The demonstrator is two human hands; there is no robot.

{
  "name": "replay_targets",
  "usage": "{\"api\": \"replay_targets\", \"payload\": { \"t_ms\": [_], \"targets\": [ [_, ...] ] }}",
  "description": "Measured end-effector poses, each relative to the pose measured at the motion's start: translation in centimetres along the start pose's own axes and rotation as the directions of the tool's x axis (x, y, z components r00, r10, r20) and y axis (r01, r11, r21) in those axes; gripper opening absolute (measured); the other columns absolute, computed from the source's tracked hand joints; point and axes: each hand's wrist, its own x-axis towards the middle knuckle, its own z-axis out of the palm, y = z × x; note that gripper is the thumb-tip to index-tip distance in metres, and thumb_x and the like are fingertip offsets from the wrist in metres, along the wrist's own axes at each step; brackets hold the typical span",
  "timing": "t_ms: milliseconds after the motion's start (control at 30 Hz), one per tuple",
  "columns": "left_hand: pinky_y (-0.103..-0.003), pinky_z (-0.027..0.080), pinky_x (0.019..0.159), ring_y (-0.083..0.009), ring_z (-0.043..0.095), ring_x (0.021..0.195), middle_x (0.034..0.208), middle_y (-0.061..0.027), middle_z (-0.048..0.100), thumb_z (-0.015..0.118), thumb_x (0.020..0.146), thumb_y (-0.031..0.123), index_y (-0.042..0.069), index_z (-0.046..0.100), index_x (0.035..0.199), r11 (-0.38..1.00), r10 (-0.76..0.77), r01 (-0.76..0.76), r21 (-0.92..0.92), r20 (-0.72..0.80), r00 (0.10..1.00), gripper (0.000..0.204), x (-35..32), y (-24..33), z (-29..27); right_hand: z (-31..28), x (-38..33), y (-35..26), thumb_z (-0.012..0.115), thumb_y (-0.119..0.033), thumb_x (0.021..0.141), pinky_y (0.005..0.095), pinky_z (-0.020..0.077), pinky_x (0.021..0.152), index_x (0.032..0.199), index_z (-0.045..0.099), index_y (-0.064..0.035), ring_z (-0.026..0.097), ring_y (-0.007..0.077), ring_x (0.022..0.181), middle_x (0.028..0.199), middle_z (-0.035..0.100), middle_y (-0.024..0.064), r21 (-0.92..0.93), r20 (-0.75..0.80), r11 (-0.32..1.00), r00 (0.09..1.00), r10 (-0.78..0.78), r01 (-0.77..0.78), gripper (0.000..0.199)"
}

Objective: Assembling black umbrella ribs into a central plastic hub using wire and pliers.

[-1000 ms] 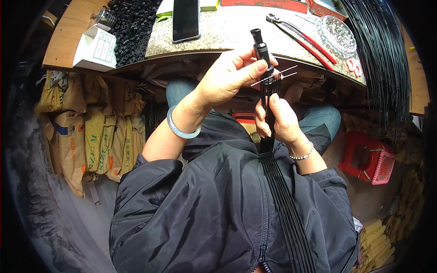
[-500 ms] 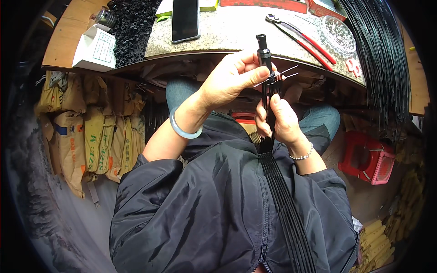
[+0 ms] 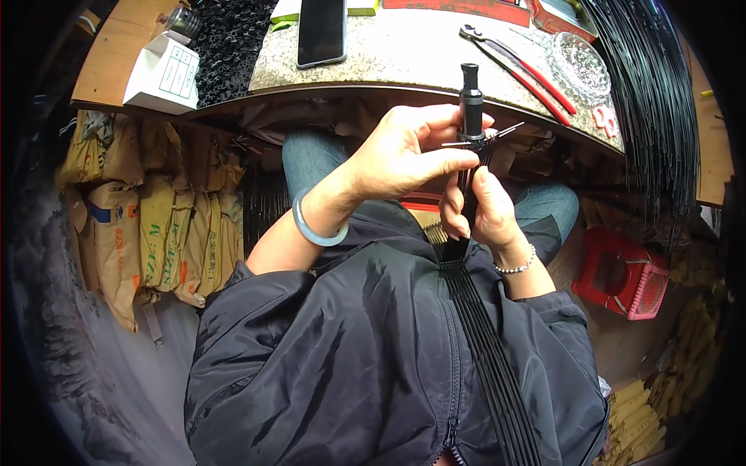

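Upright between my hands stands what looks like an umbrella frame, with a black tube end (image 3: pixel 470 105) on top and a bundle of thin black ribs (image 3: pixel 493 353) running down over my jacket. My left hand (image 3: pixel 400 151) pinches it just below the tube's collar, thumb in front and fingertips partly hidden behind. Lower down, my right hand (image 3: pixel 491 211) is closed round the ribs, thumb pointing up. Short thin rib ends (image 3: pixel 509 130) stick out sideways at the collar. How they join the collar is too small to make out.
On the table lie red-handled pliers (image 3: pixel 528 78), a clear glass dish (image 3: pixel 579 68), a phone (image 3: pixel 322 33) and a white box (image 3: pixel 163 74). Small black parts (image 3: pixel 227 46) are heaped at left. Long black rods (image 3: pixel 653 109) hang over the right edge. A red stool (image 3: pixel 622 272) stands at right.
The tube end has shifted slightly right and now stands straighter. My left thumb has slid down below the collar, and the rib ends there have changed angle. My right hand keeps its grip.
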Motion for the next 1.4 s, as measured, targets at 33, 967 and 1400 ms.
{"api": "replay_targets", "payload": {
  "t_ms": [33,967,1400],
  "targets": [
    [-0.026,0.051,0.077,-0.0129,0.06,0.088,0.11,-0.0144,0.059,0.058,0.082,-0.002,-0.004,0.046,0.122,0.999,0.028,-0.028,0.034,0.023,0.999,0.041,0.1,0.0,-0.2,-0.1,0.0,0.0,0.033,-0.049,0.093,0.0229,0.0362,0.041,0.075,0.048,-0.0024,0.041,0.012,0.039,0.049,0.046,0.0063,0.018,0.024,1.0,1.0,0.001,-0.001,0.052],
    [-0.048,0.027,0.105,-0.0369,0.029,0.129,0.135,-0.0265,0.033,0.048,0.09,0.038,-0.002,0.048,0.122,0.798,0.278,-0.09,-0.596,0.232,0.932,0.052,5.4,-2.3,-3.6,1.2,5.7,-5.2,0.033,-0.047,0.094,0.0265,0.0443,0.049,0.073,0.046,-0.0013,0.054,0.0195,0.051,0.059,0.053,0.012,-0.247,0.231,0.946,0.961,-0.155,0.212,0.052],
    [-0.023,0.048,0.075,-0.0102,0.057,0.087,0.101,-0.0132,0.061,0.071,0.076,0.009,-0.007,0.052,0.114,0.867,0.498,-0.473,0.158,-0.316,0.807,0.045,0.5,2.0,4.3,2.3,5.0,-0.7,0.036,-0.042,0.095,0.0209,0.0372,0.043,0.078,0.056,-0.0002,0.047,0.0058,0.047,0.054,0.051,0.001,-0.661,-0.121,0.564,0.671,-0.732,0.496,0.049]
  ]
}}
